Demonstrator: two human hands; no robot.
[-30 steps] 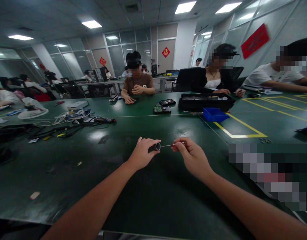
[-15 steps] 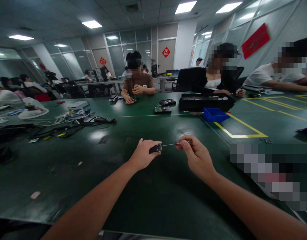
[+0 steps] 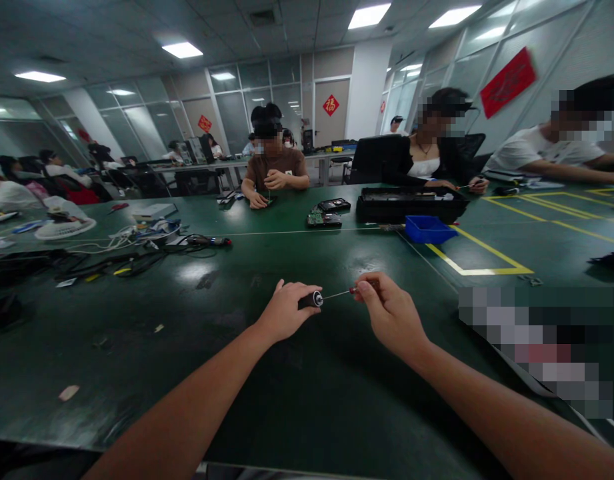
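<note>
My left hand (image 3: 283, 309) is closed around a dark cylinder (image 3: 307, 301), whose silver-ringed end faces right with a small bright piece at its middle. In my right hand (image 3: 393, 308) is a screwdriver (image 3: 337, 294), its reddish handle pinched between thumb and fingers. The thin shaft slopes down leftward to the ringed end. Whether its tip touches the bright piece or only lies close to it, I cannot tell. Both hands are held over the green table (image 3: 267, 393).
Across the table a person (image 3: 274, 167) works beside hard drives (image 3: 325, 217). A blue bin (image 3: 429, 229) stands before a black casing (image 3: 411, 205). Cables (image 3: 151, 257) lie at left, a white fan-like part (image 3: 64, 223) beyond them. More people sit at right.
The screwdriver shaft now slopes more steeply down toward the cylinder. A bright piece shows in the cylinder's ringed end, which looked darker before. Both hands keep their grips.
</note>
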